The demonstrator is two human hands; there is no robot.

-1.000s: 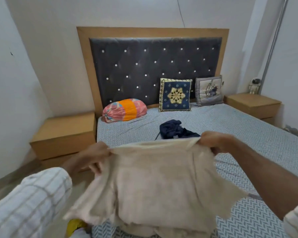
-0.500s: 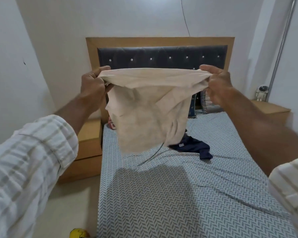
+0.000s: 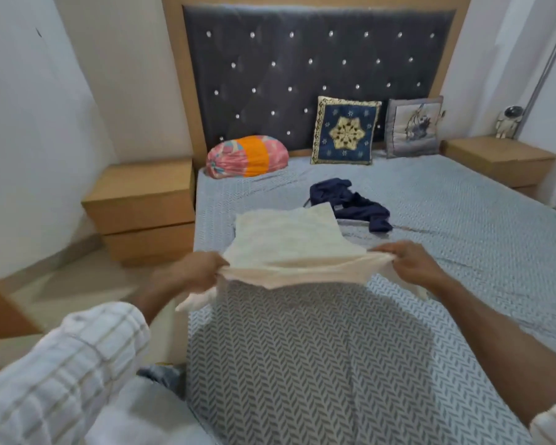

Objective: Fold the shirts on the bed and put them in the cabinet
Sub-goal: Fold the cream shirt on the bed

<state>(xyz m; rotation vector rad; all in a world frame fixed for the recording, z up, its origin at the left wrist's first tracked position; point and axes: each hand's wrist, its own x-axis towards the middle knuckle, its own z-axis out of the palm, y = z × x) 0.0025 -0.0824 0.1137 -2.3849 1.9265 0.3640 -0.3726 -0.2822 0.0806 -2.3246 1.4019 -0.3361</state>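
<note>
Now the left hand (image 3: 190,273) pinches one end of the cream shirt (image 3: 289,242), whose far part lies on the bed (image 3: 463,220) near its left edge. The right hand (image 3: 411,264) pinches the other end; beyond, mid-bed, lies a crumpled navy shirt (image 3: 350,202).

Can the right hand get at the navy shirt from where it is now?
Probably not yet: the right hand is gripping the cream shirt together with the left hand. The navy shirt lies uncovered just beyond, so the path looks free once it lets go.

Matt cream cloth shirt (image 3: 289,242)
</note>
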